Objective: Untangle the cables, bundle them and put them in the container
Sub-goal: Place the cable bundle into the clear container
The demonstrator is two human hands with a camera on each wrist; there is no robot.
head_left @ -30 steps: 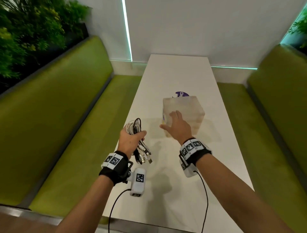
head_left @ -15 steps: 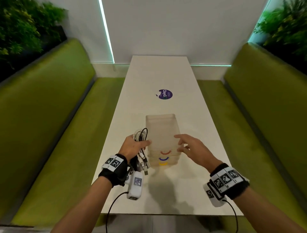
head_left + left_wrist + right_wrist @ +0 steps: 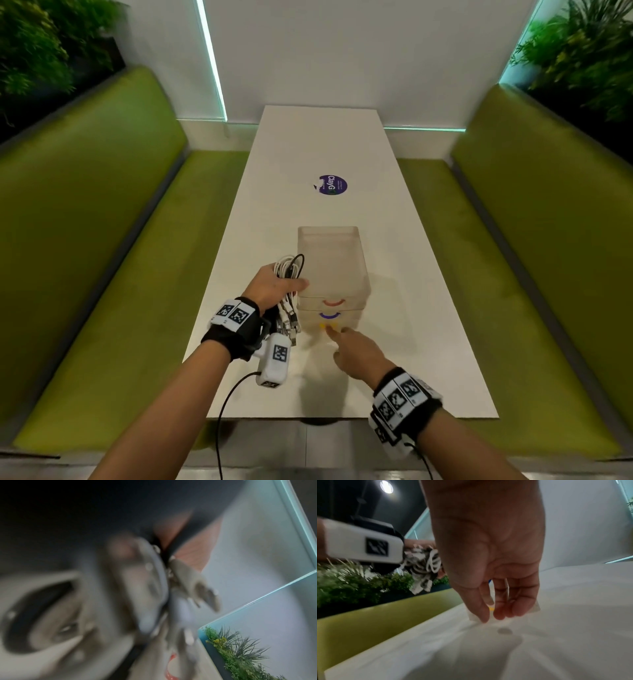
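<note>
Seemingly stowing, left hand (image 3: 274, 287) gripped the cables (image 3: 287, 308) while right hand (image 3: 356, 353), fingers loose, reached the container (image 3: 330, 263) at frame centre, whose drawer needs opening next.

both forearms reach forward with banded wrists, the left hand (image 3: 274, 289) curled tight with its thumb across, the right hand (image 3: 359, 353) lower and nearer, its fingers (image 3: 500, 609) extended downward, loosely together.

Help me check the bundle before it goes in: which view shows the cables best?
The head view: the cables show whole, looped above the left hand that grips them, plugs dangling below, beside the container. The right wrist view catches part of them, behind the right hand. The left wrist view is blurred.
</note>
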